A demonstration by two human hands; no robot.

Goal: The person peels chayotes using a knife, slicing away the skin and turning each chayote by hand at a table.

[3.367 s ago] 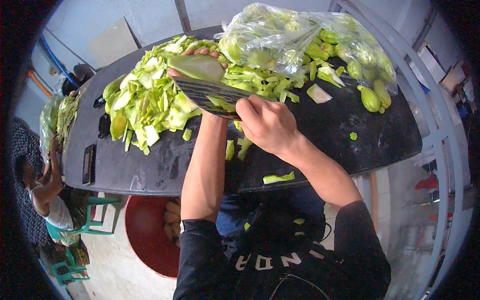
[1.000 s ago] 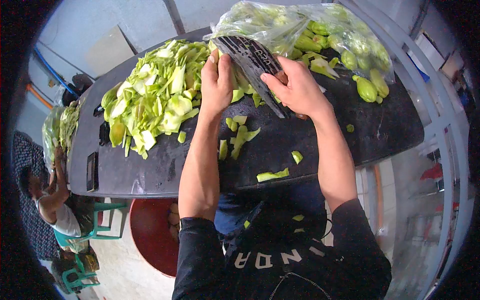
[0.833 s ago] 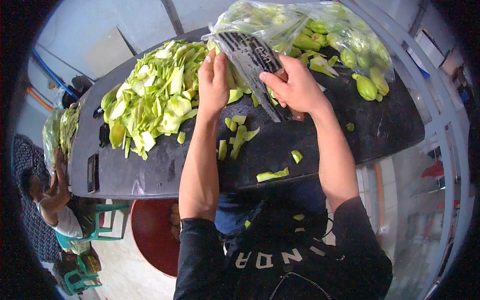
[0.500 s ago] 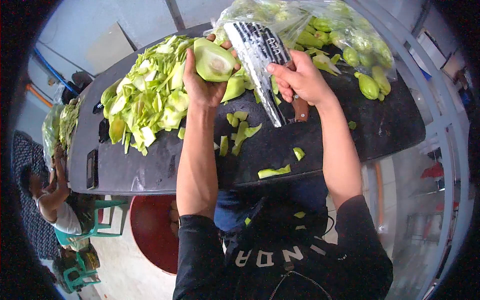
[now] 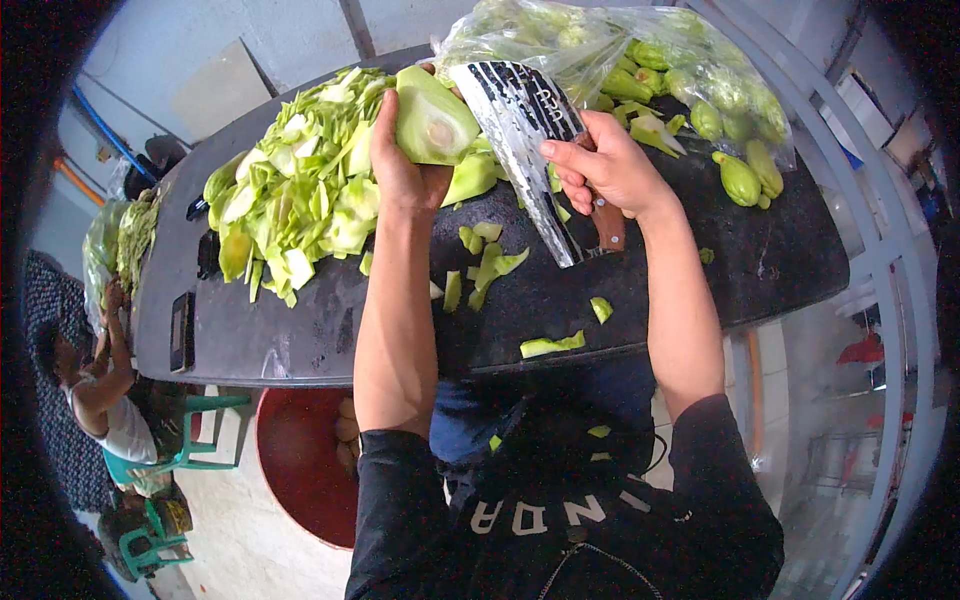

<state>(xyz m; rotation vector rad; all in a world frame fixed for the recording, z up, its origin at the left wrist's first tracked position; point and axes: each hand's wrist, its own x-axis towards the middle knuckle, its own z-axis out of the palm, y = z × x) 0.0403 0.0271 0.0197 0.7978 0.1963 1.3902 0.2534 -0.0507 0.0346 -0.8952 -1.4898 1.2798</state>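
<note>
My left hand point(image 5: 408, 182) cradles a peeled, cut chayote point(image 5: 436, 118), its pale seed hollow facing up; most of the fingers are hidden behind it. In my right hand point(image 5: 618, 168) is a cleaver point(image 5: 522, 135) with a wooden handle, my thumb lying toward the blade. Whitish wet bits streak the dark blade, which slants just right of the chayote. Left of my left hand rises a heap of sliced chayote point(image 5: 305, 190). Another pale green chayote piece point(image 5: 472, 178) lies on the table behind my left wrist.
Small scraps point(image 5: 490, 270) are scattered over the black table point(image 5: 330, 340). A clear plastic bag point(image 5: 560, 45) of whole chayotes spreads at the back right, two chayotes point(image 5: 740, 180) beside it. A phone point(image 5: 182, 332) lies at the left edge. Below stands a red tub point(image 5: 300, 460); a person point(image 5: 110, 400) sits at left.
The chayote in my left hand has tilted and shifted slightly right. The cleaver has moved a little down and to the right with my right hand.
</note>
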